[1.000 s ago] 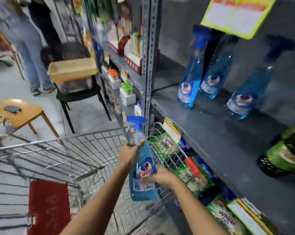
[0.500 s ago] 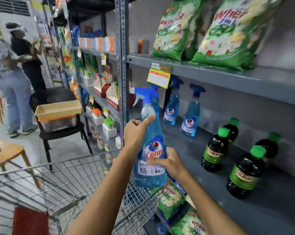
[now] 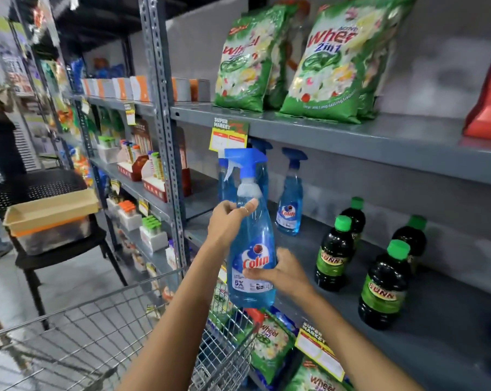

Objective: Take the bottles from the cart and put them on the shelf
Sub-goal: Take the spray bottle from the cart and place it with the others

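Holding the blue spray bottle [image 3: 251,249] upright in mid-air, above the front corner of the wire cart [image 3: 103,334] and just in front of the grey shelf [image 3: 337,261]. Left hand [image 3: 227,221] has fingers closed round the narrow neck under the trigger head, thumb up against the clear part. Right hand [image 3: 281,273] has fingers wrapped on the lower body, across the label, steadying from the side.

Bottle looks nearly full of liquid, so probably moderately heavy with the weight low. Plastic is rigid but likely gives a bit if squeezed; smooth wall and glossy label may be slippery. Trigger head is the weak spot, so avoid lifting by it or pressing the lever. Neck plus body hold seems right.

Two more spray bottles [image 3: 289,204] stand further back on the same shelf, and dark bottles with green caps [image 3: 382,286] stand to the right. Free space sits between them near the shelf edge. Base is narrow for its height, so it could tip if set down crooked.
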The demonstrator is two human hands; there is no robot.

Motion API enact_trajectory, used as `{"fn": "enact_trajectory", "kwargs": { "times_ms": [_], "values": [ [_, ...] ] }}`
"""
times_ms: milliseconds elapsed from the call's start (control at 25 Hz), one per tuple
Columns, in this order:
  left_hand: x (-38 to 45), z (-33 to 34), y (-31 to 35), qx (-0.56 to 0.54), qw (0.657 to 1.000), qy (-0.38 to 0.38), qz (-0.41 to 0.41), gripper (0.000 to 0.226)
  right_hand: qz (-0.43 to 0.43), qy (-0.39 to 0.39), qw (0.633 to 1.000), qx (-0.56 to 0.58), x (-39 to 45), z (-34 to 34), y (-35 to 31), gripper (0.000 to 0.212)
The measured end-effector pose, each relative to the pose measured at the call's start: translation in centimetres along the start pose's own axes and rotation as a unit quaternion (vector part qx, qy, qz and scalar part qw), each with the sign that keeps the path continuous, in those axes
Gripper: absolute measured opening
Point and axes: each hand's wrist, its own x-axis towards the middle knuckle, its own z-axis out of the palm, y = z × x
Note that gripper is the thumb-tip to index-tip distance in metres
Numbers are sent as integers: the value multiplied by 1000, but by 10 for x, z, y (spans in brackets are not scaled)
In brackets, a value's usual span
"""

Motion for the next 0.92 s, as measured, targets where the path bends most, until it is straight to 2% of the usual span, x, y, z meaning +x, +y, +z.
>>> {"fn": "enact_trajectory", "kwargs": {
  "times_ms": [120,200,520,720,920],
  "values": [
    [23,8,-14,-3,999,-41,4,40,29,93,976,-195,27,3,16,49],
    [39,11,-23,8,997,-74,3,37,54,127,965,-223,43,10,28,50],
    [92,22,-56,69,985,-152,46,32,112,194,955,-196,100,16,67,54],
    [121,33,-56,84,977,-187,61,33,105,228,949,-192,130,9,77,59],
    [149,37,-66,70,975,-202,54,18,94,239,953,-158,152,8,79,62]
  ]
}}
